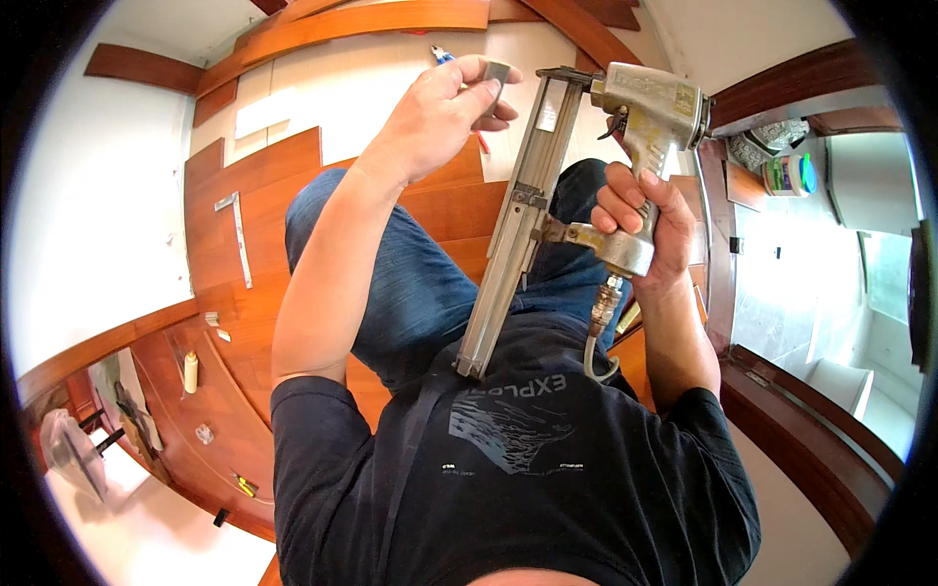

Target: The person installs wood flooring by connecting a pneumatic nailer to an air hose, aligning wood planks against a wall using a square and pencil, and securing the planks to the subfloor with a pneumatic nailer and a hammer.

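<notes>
My right hand (650, 210) is wrapped round the handle of a pneumatic nail gun (645, 107), held up over my lap. Its long metal magazine (523, 210) slants down toward my shirt, and an air hose (593, 356) joins the handle's lower end. To the left of the gun's nose, my left hand (440, 117) is raised, pinching a short grey strip of nails (496, 80) between thumb and fingers. The strip is apart from the gun. Beyond that hand, blue-handled pliers (442, 55) lie on the pale floor, partly hidden.
Reddish-brown floor planks (259, 166) surround my bent legs, with loose boards (362, 24) at the far side. A metal square (239, 239) lies to the left. Lower left are a cream bottle (191, 371) and a yellow tool (244, 483). A tub (787, 176) stands beyond the doorway sill.
</notes>
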### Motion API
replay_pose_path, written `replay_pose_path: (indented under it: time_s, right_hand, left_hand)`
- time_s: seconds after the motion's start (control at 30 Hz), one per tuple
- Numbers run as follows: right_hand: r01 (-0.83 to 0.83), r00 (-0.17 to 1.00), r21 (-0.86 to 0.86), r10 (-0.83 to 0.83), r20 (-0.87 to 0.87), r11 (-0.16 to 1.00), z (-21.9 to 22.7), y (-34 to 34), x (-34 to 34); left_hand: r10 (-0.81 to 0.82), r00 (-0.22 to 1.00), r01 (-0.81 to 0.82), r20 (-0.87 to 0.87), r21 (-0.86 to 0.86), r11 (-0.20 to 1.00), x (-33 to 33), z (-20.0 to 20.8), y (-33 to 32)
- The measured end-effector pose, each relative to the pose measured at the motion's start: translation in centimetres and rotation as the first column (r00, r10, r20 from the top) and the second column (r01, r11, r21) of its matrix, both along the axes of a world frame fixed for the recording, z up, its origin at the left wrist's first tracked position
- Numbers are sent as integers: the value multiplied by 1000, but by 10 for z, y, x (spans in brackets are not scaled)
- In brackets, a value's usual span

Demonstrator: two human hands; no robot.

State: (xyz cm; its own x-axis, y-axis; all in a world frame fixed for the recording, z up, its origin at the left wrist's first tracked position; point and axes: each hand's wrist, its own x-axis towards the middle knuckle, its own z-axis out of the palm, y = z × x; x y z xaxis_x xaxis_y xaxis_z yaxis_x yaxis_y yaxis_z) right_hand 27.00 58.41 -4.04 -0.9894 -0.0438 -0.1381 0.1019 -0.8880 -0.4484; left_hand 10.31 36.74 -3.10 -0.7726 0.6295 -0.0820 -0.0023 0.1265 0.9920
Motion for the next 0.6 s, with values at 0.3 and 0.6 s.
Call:
replay_pose_path:
  time_s: [0.3,0.6]
  right_hand:
    - [32,996,6,-31,-83,999,9,-3,3]
    - [42,993,-16,-43,-109,999,2,-4,4]
  left_hand:
    - [-70,992,55,-104,-142,988,15,6,-6]
    - [-82,984,50,-156,-198,979,20,7,-3]
